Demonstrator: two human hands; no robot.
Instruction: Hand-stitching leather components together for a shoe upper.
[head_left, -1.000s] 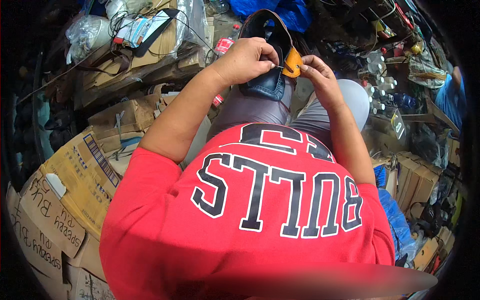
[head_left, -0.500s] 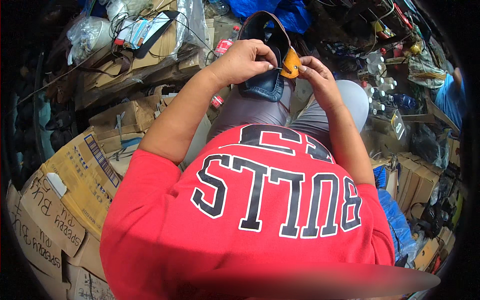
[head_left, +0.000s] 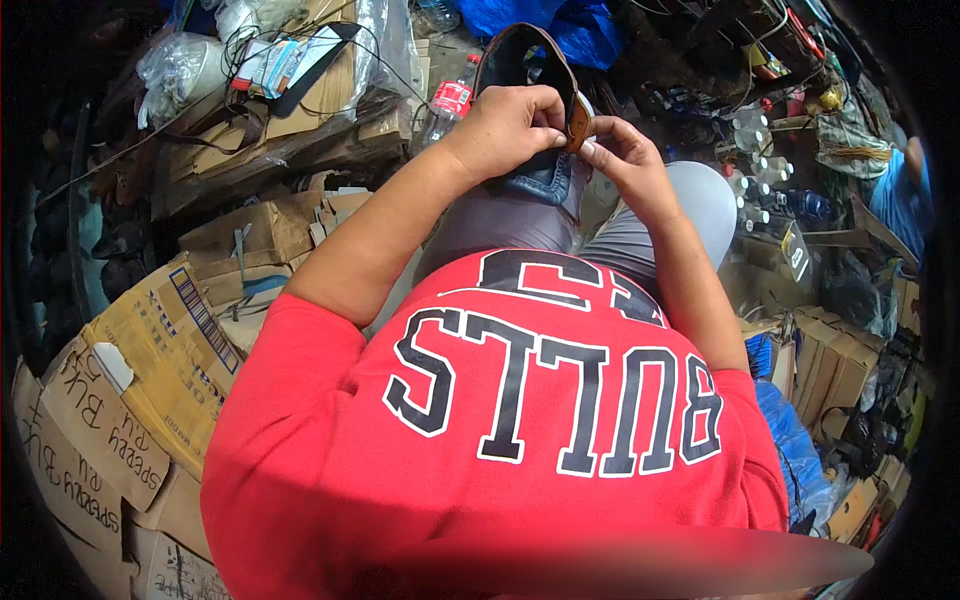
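Observation:
A dark blue shoe (head_left: 545, 178) with a black and tan sole edge (head_left: 545, 45) rests on my lap, above my grey trousers. My left hand (head_left: 510, 125) grips the shoe's upper from the left, fingers curled over it. My right hand (head_left: 620, 165) pinches the tan leather edge (head_left: 578, 118) at the shoe's right side, fingertips meeting those of the left. Whether a small tool sits between the fingers is hidden.
Cardboard boxes (head_left: 150, 360) pile up at the left, with plastic bags (head_left: 190, 60) and cables behind them. A plastic bottle with a red label (head_left: 450, 100) stands beside the shoe. Bottles and clutter (head_left: 760, 190) fill the right, more boxes (head_left: 830, 370) lower right, a blue tarp (head_left: 570, 25) ahead.
Both hands stay on the shoe. The right fingers have shifted slightly along the tan edge; the shoe has barely moved.

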